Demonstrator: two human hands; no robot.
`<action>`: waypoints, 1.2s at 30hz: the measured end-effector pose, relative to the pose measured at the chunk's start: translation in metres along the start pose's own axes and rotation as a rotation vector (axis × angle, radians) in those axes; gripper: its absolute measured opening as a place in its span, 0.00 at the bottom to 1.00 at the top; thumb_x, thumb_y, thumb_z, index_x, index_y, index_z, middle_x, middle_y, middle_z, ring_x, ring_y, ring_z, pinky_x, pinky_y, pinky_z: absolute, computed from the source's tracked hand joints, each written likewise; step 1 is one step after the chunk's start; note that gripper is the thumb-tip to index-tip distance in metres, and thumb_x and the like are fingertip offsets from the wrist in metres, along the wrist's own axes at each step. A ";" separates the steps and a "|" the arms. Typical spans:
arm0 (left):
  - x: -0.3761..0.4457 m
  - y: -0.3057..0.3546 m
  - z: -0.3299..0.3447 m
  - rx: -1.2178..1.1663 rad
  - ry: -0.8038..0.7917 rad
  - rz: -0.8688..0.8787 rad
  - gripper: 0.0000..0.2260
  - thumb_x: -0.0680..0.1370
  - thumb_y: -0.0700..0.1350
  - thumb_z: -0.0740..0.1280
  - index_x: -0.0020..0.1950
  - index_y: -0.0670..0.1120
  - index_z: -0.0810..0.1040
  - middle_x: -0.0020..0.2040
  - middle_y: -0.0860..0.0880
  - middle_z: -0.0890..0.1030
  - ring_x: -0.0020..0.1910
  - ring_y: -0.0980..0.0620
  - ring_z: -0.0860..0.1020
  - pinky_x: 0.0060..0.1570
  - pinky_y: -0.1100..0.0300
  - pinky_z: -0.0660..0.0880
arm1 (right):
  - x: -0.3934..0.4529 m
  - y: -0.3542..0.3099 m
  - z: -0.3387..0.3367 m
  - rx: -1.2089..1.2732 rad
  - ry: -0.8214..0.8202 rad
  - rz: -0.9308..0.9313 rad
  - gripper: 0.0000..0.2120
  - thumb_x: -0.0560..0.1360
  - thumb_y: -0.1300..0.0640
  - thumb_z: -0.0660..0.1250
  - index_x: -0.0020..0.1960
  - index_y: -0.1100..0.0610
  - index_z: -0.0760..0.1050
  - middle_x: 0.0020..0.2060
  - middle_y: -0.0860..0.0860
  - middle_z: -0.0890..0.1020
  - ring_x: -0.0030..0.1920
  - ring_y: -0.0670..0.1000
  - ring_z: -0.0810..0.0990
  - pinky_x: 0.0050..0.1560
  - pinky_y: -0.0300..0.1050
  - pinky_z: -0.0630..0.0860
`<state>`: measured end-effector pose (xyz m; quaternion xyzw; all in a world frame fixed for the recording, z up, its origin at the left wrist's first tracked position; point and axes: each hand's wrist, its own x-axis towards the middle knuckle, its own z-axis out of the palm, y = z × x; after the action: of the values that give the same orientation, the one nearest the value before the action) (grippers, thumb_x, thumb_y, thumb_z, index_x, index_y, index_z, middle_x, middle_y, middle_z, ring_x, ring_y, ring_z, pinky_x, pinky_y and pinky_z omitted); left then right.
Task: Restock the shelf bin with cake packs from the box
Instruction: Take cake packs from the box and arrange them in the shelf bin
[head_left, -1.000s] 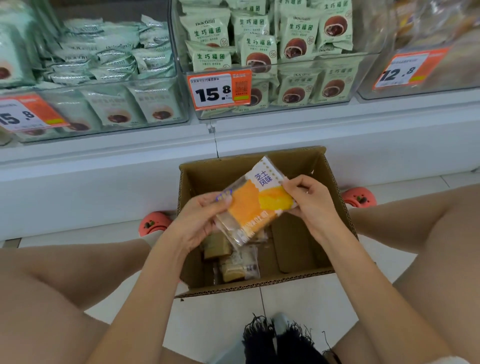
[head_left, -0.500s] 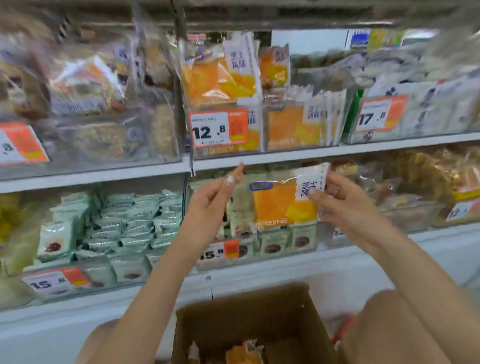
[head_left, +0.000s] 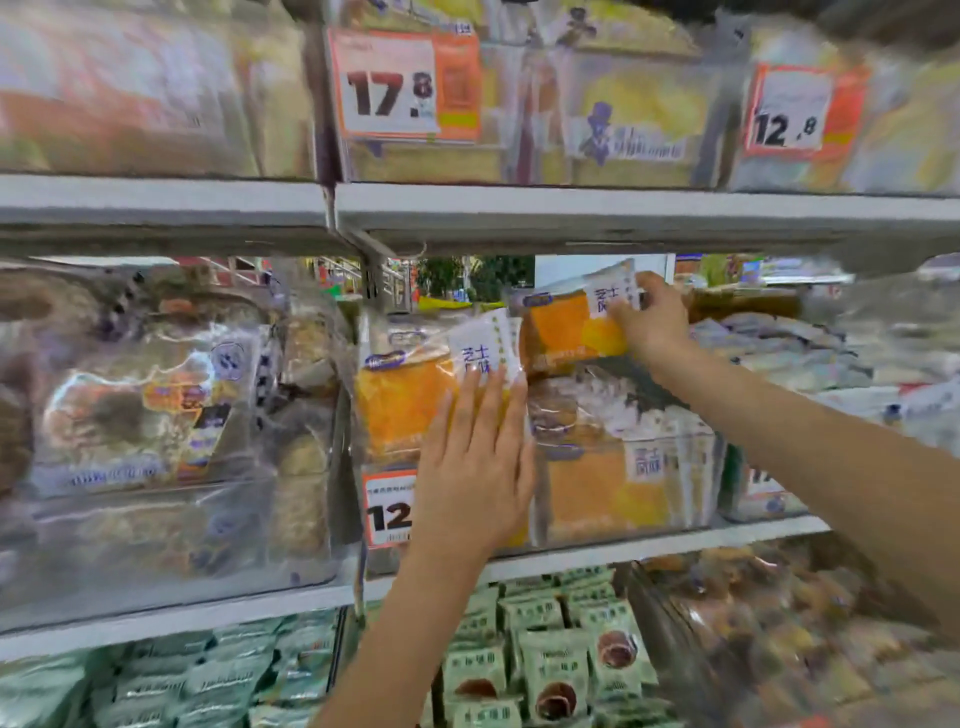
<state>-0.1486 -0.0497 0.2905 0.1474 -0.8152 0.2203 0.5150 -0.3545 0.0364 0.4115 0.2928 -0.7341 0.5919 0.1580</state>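
Observation:
My right hand (head_left: 649, 322) grips an orange cake pack (head_left: 563, 327) by its white label corner, holding it above the clear shelf bin (head_left: 582, 525) on the middle shelf. The bin holds several upright orange cake packs (head_left: 400, 400). My left hand (head_left: 475, 462) lies flat, fingers apart, against the bin's front and the front pack, partly covering the price tag (head_left: 387, 509). The box is out of view.
A white shelf board (head_left: 623, 213) runs right above the bin, leaving a narrow gap. Clear bins of other pastries (head_left: 156, 415) stand to the left and right. Green snack packs (head_left: 550, 665) fill the shelf below. Price tags (head_left: 405, 85) hang on the upper shelf.
The view has risen from the box on the floor to the middle shelf. My left hand let go of the pack and went flat on the bin; my right hand carried the pack up.

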 end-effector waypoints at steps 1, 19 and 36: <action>0.000 0.000 0.000 0.002 0.016 -0.003 0.22 0.81 0.51 0.55 0.72 0.43 0.68 0.71 0.43 0.69 0.73 0.42 0.64 0.69 0.46 0.63 | 0.010 0.003 0.009 -0.018 -0.053 0.023 0.20 0.77 0.57 0.66 0.66 0.62 0.70 0.61 0.59 0.76 0.61 0.59 0.75 0.55 0.49 0.74; 0.002 -0.001 0.002 -0.020 -0.035 0.008 0.23 0.83 0.50 0.48 0.71 0.42 0.70 0.69 0.41 0.72 0.71 0.42 0.67 0.69 0.46 0.63 | 0.006 0.003 0.035 -0.535 -0.249 0.167 0.37 0.79 0.43 0.59 0.75 0.66 0.49 0.72 0.64 0.63 0.68 0.63 0.68 0.65 0.56 0.68; -0.328 0.071 -0.063 -0.572 -0.845 0.019 0.16 0.69 0.45 0.60 0.51 0.46 0.84 0.53 0.48 0.83 0.53 0.49 0.82 0.54 0.56 0.77 | -0.427 0.134 -0.012 -0.119 -0.513 0.014 0.11 0.77 0.61 0.62 0.54 0.47 0.67 0.47 0.44 0.75 0.50 0.38 0.74 0.52 0.30 0.70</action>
<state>0.0068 0.0483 0.0027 0.0694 -0.9812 -0.0860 0.1583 -0.1061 0.1687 0.0626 0.4184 -0.7856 0.4553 -0.0206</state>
